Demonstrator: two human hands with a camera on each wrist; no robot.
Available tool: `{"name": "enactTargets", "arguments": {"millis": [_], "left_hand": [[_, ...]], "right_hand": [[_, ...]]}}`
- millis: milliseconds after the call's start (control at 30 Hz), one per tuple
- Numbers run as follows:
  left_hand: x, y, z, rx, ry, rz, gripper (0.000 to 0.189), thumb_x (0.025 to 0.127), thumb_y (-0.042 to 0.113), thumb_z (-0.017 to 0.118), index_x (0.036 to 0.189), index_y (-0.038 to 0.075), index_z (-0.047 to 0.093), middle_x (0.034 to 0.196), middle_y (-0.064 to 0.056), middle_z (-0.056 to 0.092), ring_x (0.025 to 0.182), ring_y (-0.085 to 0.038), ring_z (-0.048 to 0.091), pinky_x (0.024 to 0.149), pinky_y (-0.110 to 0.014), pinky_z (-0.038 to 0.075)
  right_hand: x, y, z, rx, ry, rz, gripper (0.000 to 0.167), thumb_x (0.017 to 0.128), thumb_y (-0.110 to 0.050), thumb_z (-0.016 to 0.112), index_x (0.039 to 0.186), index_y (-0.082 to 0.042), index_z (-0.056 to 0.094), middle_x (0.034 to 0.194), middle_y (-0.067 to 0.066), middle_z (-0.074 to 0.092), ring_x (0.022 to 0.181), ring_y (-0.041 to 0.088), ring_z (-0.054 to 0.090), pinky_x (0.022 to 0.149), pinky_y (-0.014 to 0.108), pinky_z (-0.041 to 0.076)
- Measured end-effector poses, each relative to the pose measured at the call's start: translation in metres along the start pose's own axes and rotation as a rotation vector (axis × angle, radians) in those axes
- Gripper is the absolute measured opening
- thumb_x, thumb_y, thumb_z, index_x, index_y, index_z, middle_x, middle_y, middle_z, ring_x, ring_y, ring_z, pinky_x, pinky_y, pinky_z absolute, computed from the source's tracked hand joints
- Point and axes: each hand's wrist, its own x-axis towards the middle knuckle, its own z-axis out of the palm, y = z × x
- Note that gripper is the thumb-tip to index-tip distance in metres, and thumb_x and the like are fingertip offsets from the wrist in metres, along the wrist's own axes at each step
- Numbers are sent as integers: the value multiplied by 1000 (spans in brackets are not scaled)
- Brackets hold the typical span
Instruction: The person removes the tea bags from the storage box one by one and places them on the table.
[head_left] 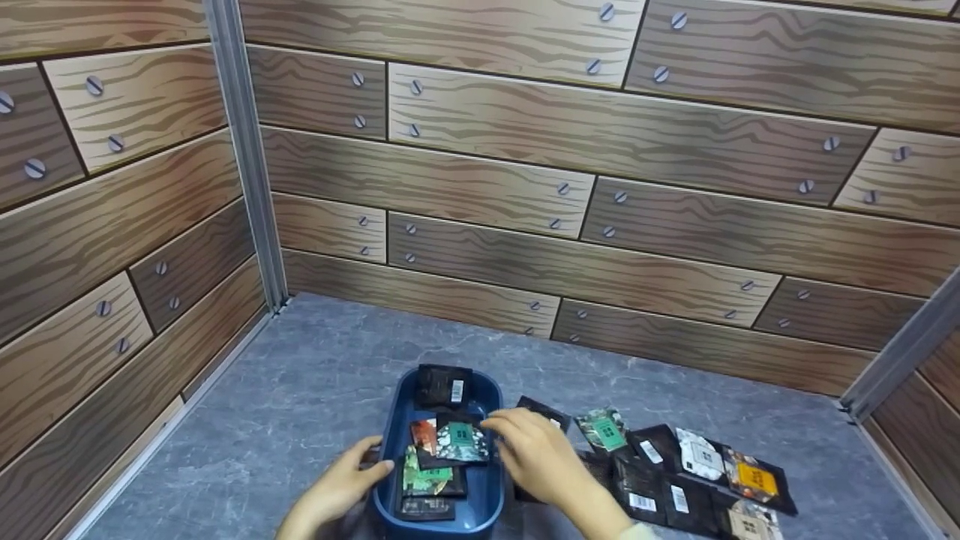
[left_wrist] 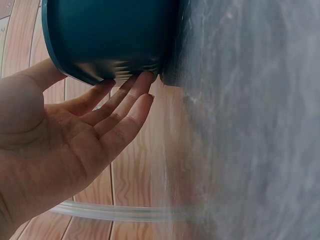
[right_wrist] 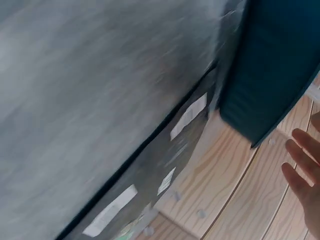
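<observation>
The head view is evenly lit; both wrist views are dimmer and render the grey tabletop (right_wrist: pixel 95 95) with streaked blur.

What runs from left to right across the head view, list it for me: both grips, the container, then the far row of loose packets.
Left grip → blue container → right grip → green-labelled packet → black packet with a white label → white packet → orange-labelled packet.

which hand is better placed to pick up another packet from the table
Probably the right hand: it is beside the loose packets, while the left hand is across the blue bin, holding its opposite side.
</observation>
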Motion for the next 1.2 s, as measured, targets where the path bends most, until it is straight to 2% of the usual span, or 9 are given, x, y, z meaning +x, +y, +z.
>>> {"name": "enactTargets", "arguments": {"millis": [133,267,333,467,600,767,1000,1100,1200], "left_hand": [[0,-1,1,-11,4,7,51,101,11,55,137,-20,36,123,-33,55,115,-48,54,91,-50,52],[0,-1,2,0,32,35,50,100,9,56,135,-21,38,121,-33,56,113,-47,56,91,-51,52],[0,-1,2,3,29,24,51,100,10,56,135,-22,37,122,-34,56,114,-48,55,92,-51,52],[0,0,0,0,11,-42,55,101,13,56,139,-21,34,125,-33,54,117,-49,53,91,-51,52],[0,1,-1,-14,-4,-77,58,102,15,56,141,-20,32,127,-32,53,119,-49,52,91,-51,52],[1,0,-2,-27,-21,-29,56,102,13,54,139,-21,32,127,-34,52,117,-49,53,89,-50,53],[1,-2,0,-33,-24,-16,53,102,12,54,138,-21,34,123,-30,55,115,-46,55,89,-50,54],[0,-2,0,-27,-16,6,52,102,11,54,137,-22,34,123,-31,55,115,-47,54,89,-49,53],[1,-1,0,-16,-7,8,51,102,11,54,137,-21,35,123,-31,55,115,-47,54,90,-50,53]], "right_hand": [[13,-12,7,13,-121,11,30,83,-9,74,113,-12,70,112,-1,68,103,17,64,88,37,54],[25,-22,16,28,-245,57,28,88,-12,72,117,-11,69,114,-1,68,104,17,64,90,37,53],[29,-25,21,44,-305,98,28,90,-12,70,118,-11,69,116,-1,68,105,17,64,90,37,53],[33,-26,29,59,-389,170,26,92,-15,69,118,-13,68,117,0,67,107,18,63,91,36,53],[32,-24,35,68,-413,189,27,92,-16,69,118,-12,68,117,2,68,106,19,64,91,37,53],[32,-23,41,75,-429,193,29,92,-20,69,120,-13,68,119,1,68,107,20,64,91,39,51],[31,-31,44,-83,-507,174,42,85,-27,76,124,-14,68,124,4,67,109,21,64,93,41,50],[30,-31,47,-128,-480,146,41,80,-22,79,119,-14,70,120,3,69,104,19,66,90,40,51],[29,-31,48,-122,-416,127,38,77,-16,79,113,-14,71,112,0,72,96,18,67,82,37,52]]}}
